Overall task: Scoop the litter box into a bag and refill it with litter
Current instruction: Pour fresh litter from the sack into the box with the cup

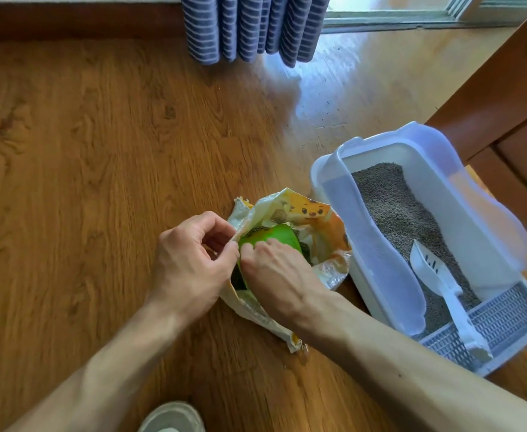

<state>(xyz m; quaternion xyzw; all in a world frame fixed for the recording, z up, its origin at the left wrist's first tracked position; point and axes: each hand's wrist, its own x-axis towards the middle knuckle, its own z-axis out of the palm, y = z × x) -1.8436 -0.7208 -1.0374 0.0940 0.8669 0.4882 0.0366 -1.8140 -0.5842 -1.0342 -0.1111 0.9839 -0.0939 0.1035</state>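
Note:
A yellow and orange litter sack [315,219] with a cartoon cat print stands open on the wood floor. My left hand [190,260] pinches its rim and holds the mouth open. My right hand [274,269] reaches into the sack and grips a green cup [271,236] with grey litter on it. To the right sits the white litter box [380,254] with grey litter [405,219] inside. A white slotted scoop [433,272] lies in the box, its handle over the grated step.
A brown wooden door or cabinet [505,98] stands right behind the box. Blue striped curtains [249,26] hang at the top. Stray litter grains dot the floor near the box. A pale shoe [172,417] shows at the bottom edge.

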